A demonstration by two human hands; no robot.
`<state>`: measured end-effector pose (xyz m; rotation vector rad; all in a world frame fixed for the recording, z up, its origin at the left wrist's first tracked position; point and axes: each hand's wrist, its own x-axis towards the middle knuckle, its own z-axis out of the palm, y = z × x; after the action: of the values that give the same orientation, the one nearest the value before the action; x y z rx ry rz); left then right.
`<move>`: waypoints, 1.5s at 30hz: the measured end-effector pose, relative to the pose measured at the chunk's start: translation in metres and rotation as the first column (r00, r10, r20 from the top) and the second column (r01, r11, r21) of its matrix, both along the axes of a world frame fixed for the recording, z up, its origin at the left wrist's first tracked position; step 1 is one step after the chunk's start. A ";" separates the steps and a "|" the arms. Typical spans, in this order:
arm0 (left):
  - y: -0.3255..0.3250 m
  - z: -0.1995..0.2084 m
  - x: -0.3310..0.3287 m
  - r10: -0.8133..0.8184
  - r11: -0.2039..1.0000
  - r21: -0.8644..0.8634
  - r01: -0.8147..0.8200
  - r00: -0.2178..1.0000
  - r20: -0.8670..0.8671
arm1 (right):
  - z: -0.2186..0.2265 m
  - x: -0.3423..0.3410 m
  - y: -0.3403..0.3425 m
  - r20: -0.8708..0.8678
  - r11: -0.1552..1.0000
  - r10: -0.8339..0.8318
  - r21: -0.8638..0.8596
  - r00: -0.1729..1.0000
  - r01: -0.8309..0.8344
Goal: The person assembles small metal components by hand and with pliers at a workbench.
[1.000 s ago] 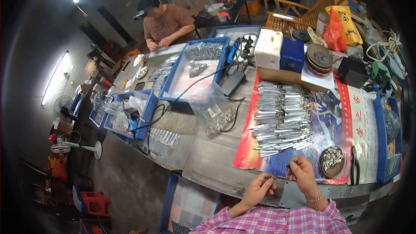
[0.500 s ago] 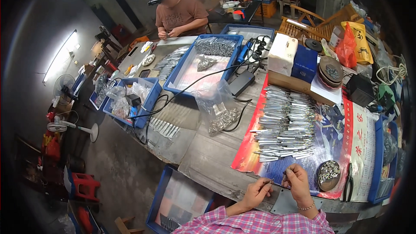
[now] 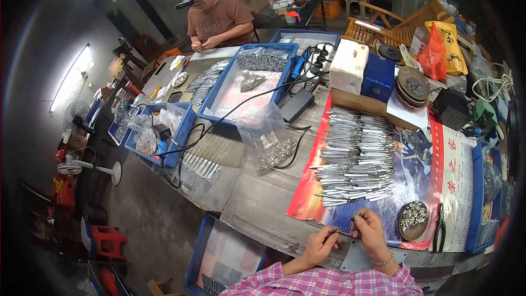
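My left hand (image 3: 321, 245) and my right hand (image 3: 371, 233) are held close together over the near edge of the table. Fingertips on both are pinched and face each other; whatever sits between them is too small and dark to name. Just beyond my hands lies a dense stack of slim silvery metal rods (image 3: 357, 153), spread on a red and blue printed sheet (image 3: 410, 167). To the right of my right hand is a round brown dish (image 3: 415, 235) filled with short metal pieces (image 3: 412, 216). Dark-handled pliers (image 3: 439, 230) lie beside the dish.
A clear bag of metal parts (image 3: 274, 153) and black cables lie left of the rods. Blue trays (image 3: 204, 115) stand farther off and at the right edge (image 3: 475, 214). Boxes (image 3: 349, 66) line the back of the sheet. A person (image 3: 219, 19) works across the table.
The view has shifted slightly, so most things sit a little farther left. My hands keep nearly the same pinched pose, with small finger movements.
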<state>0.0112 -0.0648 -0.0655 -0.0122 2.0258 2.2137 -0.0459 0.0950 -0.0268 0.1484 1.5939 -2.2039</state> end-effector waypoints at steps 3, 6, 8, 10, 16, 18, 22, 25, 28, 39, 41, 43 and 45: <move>0.000 0.003 -0.001 -0.013 1.000 0.003 0.013 1.000 -0.017 | -0.002 0.001 0.000 0.007 1.000 -0.002 0.012 1.000 0.002; 0.000 0.000 -0.003 -0.024 1.000 -0.005 0.024 1.000 -0.011 | -0.004 -0.001 0.000 0.010 1.000 0.008 0.012 1.000 -0.008; -0.001 0.002 -0.003 -0.007 1.000 -0.022 0.007 1.000 -0.021 | -0.005 -0.001 0.000 0.012 1.000 0.016 0.010 1.000 -0.016; -0.001 0.004 -0.004 -0.012 0.999 -0.030 0.012 1.000 -0.021 | -0.005 -0.001 0.000 0.018 1.000 0.014 0.017 1.000 -0.014; 0.000 0.001 -0.003 0.001 1.000 -0.018 -0.002 0.999 -0.051 | 0.000 0.001 0.000 0.017 0.998 0.040 0.042 0.999 -0.041; 0.000 0.001 -0.002 -0.001 1.000 -0.027 -0.001 0.999 -0.051 | -0.002 0.001 0.000 0.023 0.998 0.055 0.040 0.998 -0.056; 0.001 0.002 -0.003 0.012 1.000 -0.026 -0.013 0.998 -0.057 | -0.002 0.002 -0.001 0.026 0.998 0.057 0.028 0.998 -0.058; 0.001 0.004 -0.005 0.002 0.999 -0.034 -0.004 0.998 -0.055 | -0.002 0.001 -0.001 0.008 0.998 0.059 -0.002 0.998 -0.059; 0.000 0.005 -0.006 -0.003 1.000 -0.029 0.002 0.998 -0.059 | -0.002 0.002 -0.001 0.020 0.998 0.062 -0.010 0.998 -0.062; 0.000 0.000 0.006 0.023 0.999 0.040 -0.021 0.999 -0.047 | 0.005 0.017 -0.001 -0.002 0.998 0.062 0.009 0.998 -0.062; 0.002 0.013 0.011 -0.033 0.990 0.141 0.029 0.999 0.027 | 0.004 0.022 0.000 -0.007 0.998 0.059 0.011 0.998 -0.059; 0.004 0.015 0.015 -0.068 0.979 0.194 0.059 0.997 0.042 | 0.005 0.026 0.001 -0.017 0.998 0.060 0.013 0.998 -0.060; 0.005 0.018 0.017 -0.101 0.966 0.246 0.084 0.993 0.056 | 0.005 0.031 0.002 -0.019 0.996 0.081 0.033 0.997 -0.080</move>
<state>0.0285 -0.0595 -0.0473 0.0325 1.6727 2.3514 -0.0153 0.0966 -0.0214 0.0702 1.6176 -2.1264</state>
